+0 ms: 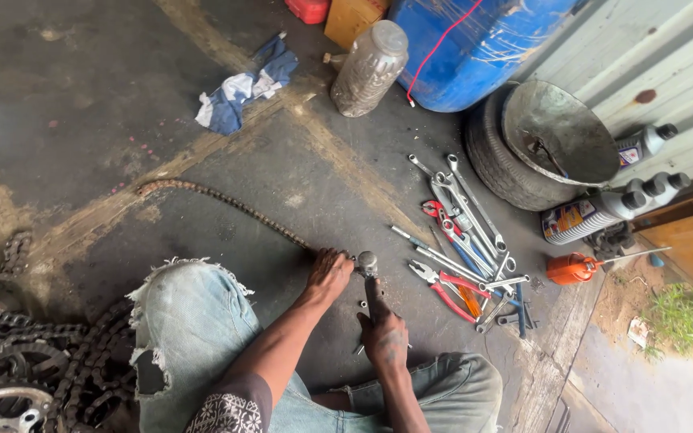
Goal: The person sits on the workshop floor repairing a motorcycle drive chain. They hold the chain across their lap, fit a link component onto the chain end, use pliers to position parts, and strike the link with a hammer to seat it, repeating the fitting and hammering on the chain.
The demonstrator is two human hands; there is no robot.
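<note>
A rusty drive chain (226,200) lies stretched across the concrete floor. My left hand (329,273) presses down on its near end. My right hand (384,337) is shut on the handle of a hammer (368,266), whose metal head sits just right of my left hand, close to the chain's end. Small metal bits lie on the floor between both hands. My knees in torn jeans frame the spot.
Wrenches and red-handled pliers (467,240) lie spread to the right, beside an orange oil can (571,269). Behind are a tyre with a metal bowl (555,132), oil bottles (603,210), a blue drum (475,44), a plastic jar (369,68) and a rag (242,84). Chains and sprockets (34,353) pile at left.
</note>
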